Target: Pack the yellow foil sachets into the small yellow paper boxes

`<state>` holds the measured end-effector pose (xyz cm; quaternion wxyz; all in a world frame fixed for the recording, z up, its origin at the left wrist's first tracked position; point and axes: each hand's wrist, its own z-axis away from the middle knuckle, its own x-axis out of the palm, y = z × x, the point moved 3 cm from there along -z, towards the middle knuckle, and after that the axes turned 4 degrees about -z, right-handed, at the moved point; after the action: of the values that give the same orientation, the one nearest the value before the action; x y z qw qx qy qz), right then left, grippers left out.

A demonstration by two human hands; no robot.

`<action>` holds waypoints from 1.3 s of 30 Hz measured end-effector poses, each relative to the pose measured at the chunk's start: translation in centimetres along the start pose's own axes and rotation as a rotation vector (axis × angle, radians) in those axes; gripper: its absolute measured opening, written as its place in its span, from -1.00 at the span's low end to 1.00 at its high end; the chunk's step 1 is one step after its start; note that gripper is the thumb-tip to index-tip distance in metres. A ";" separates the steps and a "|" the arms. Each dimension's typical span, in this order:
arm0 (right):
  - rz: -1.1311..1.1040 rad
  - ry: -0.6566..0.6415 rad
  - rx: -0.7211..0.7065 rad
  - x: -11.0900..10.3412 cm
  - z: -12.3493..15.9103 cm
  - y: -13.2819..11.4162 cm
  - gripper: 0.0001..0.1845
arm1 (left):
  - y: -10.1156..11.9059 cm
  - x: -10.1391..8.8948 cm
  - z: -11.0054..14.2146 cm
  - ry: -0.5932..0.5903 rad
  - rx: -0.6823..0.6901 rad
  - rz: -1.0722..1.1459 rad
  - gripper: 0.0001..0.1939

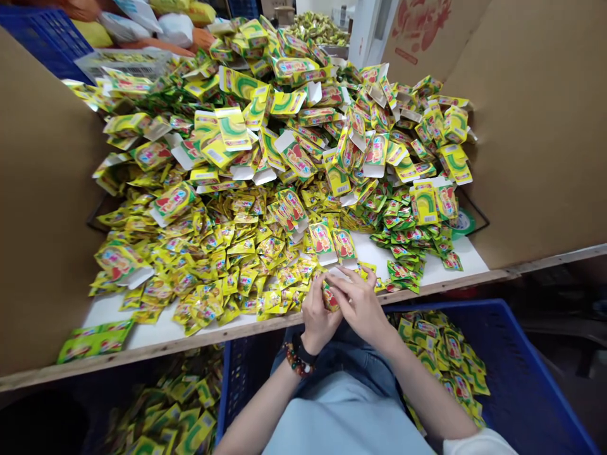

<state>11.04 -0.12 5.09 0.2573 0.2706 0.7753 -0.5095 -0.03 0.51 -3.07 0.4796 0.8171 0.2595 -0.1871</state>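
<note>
Worktop (152,327) before you bears heaped boxes (232,129), with a blue crate (516,373) below. At the near edge, your left hand (320,314) grips one box (331,298); your right hand (363,302) curls over its top, whether pinching I cannot tell. Yellow packets (208,303) lie beside.

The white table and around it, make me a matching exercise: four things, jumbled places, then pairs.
1. small box
2. beaded bracelet
3. large blue crate
4. flat green pack

A. on the white table's front left corner
B. around the left wrist
C. in the left hand, right hand against it
D. below the table's edge

Pairs: 1-C, 2-B, 3-D, 4-A
</note>
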 end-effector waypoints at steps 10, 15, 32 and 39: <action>-0.311 0.216 0.142 -0.1 1.1 0.7 -0.64 | 0.5 -0.5 0.0 0.043 0.012 0.017 -0.43; -0.806 0.041 0.395 1.7 0.6 2.5 -0.50 | 0.3 -0.2 0.2 0.011 0.045 -0.028 -0.48; -0.659 0.118 0.277 2.9 1.0 2.2 -0.72 | -0.3 0.4 0.3 -0.027 0.010 -0.047 -0.46; -0.518 0.042 0.000 3.0 1.9 1.5 -0.57 | 0.2 0.0 0.2 -0.056 0.022 -0.028 -0.51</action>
<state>10.15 -0.94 1.46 0.1023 0.0736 0.8237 -0.5528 0.07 0.24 -3.08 0.4750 0.8130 0.2555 -0.2195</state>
